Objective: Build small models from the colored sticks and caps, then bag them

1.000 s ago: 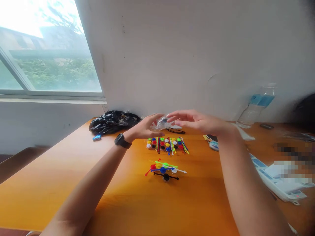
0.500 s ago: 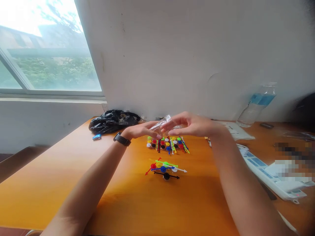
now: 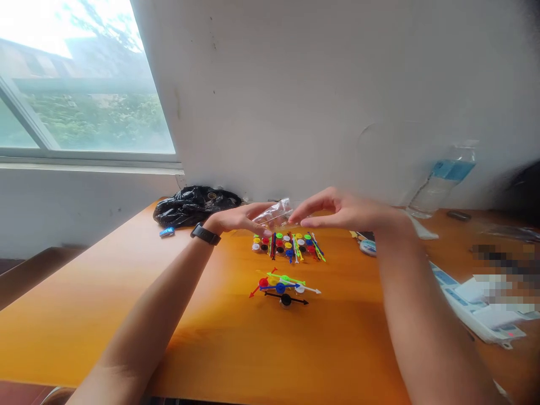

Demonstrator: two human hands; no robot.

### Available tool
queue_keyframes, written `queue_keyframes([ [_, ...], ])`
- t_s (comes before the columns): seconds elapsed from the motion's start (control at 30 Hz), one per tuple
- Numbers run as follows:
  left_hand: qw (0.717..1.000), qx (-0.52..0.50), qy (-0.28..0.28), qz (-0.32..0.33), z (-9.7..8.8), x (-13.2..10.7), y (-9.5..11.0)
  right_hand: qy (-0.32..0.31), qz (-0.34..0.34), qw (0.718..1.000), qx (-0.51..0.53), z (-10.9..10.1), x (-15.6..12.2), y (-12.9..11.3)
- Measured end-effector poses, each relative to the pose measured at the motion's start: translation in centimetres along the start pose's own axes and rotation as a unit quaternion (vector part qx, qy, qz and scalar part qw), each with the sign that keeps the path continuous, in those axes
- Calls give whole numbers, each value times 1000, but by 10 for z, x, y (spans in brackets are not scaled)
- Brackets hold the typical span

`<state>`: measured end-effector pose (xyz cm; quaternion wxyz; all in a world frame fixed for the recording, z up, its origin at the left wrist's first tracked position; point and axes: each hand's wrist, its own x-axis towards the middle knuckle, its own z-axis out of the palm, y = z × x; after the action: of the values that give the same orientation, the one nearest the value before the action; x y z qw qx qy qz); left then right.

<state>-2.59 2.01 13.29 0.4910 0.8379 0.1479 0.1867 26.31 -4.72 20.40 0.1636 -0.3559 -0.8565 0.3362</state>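
My left hand (image 3: 238, 218), a black watch on its wrist, pinches one end of a small clear plastic bag (image 3: 274, 213). My right hand (image 3: 337, 211) pinches the bag's other end, fingers curled together. Both hands hover just above a pile of coloured plastic discs and thin sticks (image 3: 287, 246) on the orange table (image 3: 126, 304). Nearer me lie several assembled pieces, discs threaded on arrow-tipped sticks (image 3: 283, 288), in red, blue, green, white and black.
A crumpled black plastic bag (image 3: 192, 205) lies against the wall at the back left, a small blue item (image 3: 167, 232) beside it. A water bottle (image 3: 441, 180) stands at the back right. White papers and a flat device (image 3: 476, 306) cover the right side.
Both hands dropped from mid-air to just above the pile, keeping hold of the clear bag, which now stretches flatter between them. The pieces on the table have not moved.
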Motion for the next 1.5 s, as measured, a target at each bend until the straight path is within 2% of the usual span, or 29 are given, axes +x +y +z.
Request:
queue_keyframes([
  [0.13,998,21,47,-30,-8,-10,-2,32,20,999,3,-2,-5,5],
  [0.27,992,77,67,-71,-19,-21,-6,33,16,999,9,-2,-1,14],
  [0.4,974,173,95,-106,-30,-29,-15,3,40,997,-62,2,9,22],
  [0.47,966,203,109,-119,-34,-32,-19,-32,58,993,-102,8,17,26],
  [0.57,957,236,116,-120,-38,-32,-24,-123,78,982,-120,26,35,31],
  [0.67,950,267,116,-111,-39,-30,-28,-194,94,970,-115,55,57,35],
  [0.83,938,307,107,-122,-38,-26,-31,-227,60,964,-125,97,86,44],
  [1.0,937,313,100,-122,-35,-24,-30,-254,45,959,-119,114,93,52],
  [1.17,941,301,108,-112,-34,-24,-30,-240,8,969,-61,110,93,55],
  [1.3,941,299,109,-117,-34,-24,-30,-184,-28,982,22,93,86,47],
  [1.4,943,294,113,-111,-34,-24,-28,-117,-35,988,95,75,75,36],
  [1.5,948,271,121,-111,-30,-22,-22,15,-48,986,159,56,63,25],
])
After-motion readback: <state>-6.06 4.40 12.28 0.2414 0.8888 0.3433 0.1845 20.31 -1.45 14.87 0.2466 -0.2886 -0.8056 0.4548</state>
